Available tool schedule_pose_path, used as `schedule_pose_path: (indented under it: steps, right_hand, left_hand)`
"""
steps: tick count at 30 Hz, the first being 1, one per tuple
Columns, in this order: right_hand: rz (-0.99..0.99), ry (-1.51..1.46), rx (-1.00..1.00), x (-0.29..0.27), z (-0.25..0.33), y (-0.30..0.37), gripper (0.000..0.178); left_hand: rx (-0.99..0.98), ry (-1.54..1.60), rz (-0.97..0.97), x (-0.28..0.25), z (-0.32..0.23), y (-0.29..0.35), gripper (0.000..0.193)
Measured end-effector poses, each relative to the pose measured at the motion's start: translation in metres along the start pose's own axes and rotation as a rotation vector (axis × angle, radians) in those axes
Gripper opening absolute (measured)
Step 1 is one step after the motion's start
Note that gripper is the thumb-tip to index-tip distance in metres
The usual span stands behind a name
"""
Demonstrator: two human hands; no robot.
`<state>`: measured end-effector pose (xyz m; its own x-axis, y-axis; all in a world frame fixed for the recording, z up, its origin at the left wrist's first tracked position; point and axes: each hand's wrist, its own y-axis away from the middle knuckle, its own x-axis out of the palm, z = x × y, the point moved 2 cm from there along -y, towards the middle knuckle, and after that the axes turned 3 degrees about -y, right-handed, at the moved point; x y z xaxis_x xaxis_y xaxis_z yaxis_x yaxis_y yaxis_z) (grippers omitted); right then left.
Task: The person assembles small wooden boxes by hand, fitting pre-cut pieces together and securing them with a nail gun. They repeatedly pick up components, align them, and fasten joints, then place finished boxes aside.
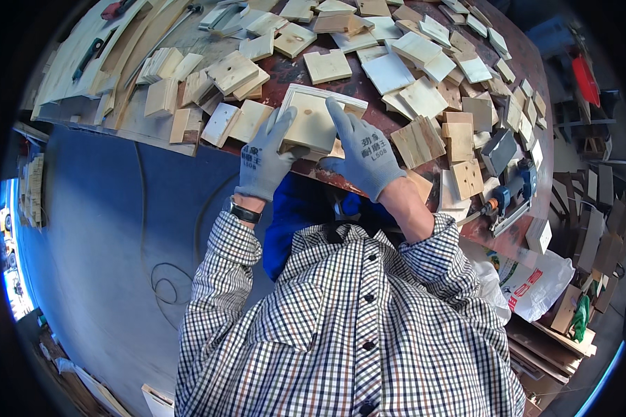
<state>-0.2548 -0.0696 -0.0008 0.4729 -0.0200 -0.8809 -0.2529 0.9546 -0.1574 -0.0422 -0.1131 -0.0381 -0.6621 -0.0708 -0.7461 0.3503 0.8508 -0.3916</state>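
Both hands wear grey work gloves. Between them, at the table's near edge, is a stack of flat pale wooden blocks [309, 124]; the top one has a small knot. My left hand [263, 158] grips the stack's left side, thumb along its near edge. My right hand [366, 151] closes on the right side, with a finger laid on top. The undersides of the blocks are hidden. Beside my left hand lie more loose wooden blocks [249, 122], and a striped-grain block [418, 142] is to the right of my right hand.
Wooden blocks in heaps cover the dark red table [295, 80]. A blue power tool [518, 191] rests at its right edge, above a white plastic bag [535, 278]. Long boards [90, 55] lie at the far left. A cable [161, 285] loops over the floor.
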Motion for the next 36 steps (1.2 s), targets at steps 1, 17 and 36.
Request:
schedule_pose_path:
  steps: [1, 17, 36]
  right_hand:
    - [-0.010, 0.014, -0.003, 0.000, 0.000, 0.000, 0.106]
    - [-0.235, -0.161, 0.118, -0.030, 0.006, 0.042, 0.053]
    - [-0.445, 0.027, 0.316, -0.027, -0.013, 0.130, 0.052]
  left_hand:
    - [0.003, -0.008, 0.000, -0.001, 0.001, -0.001, 0.081]
    - [-0.082, 0.038, 0.028, 0.006, 0.009, 0.004, 0.108]
    - [0.063, 0.018, 0.072, -0.005, -0.003, -0.006, 0.060]
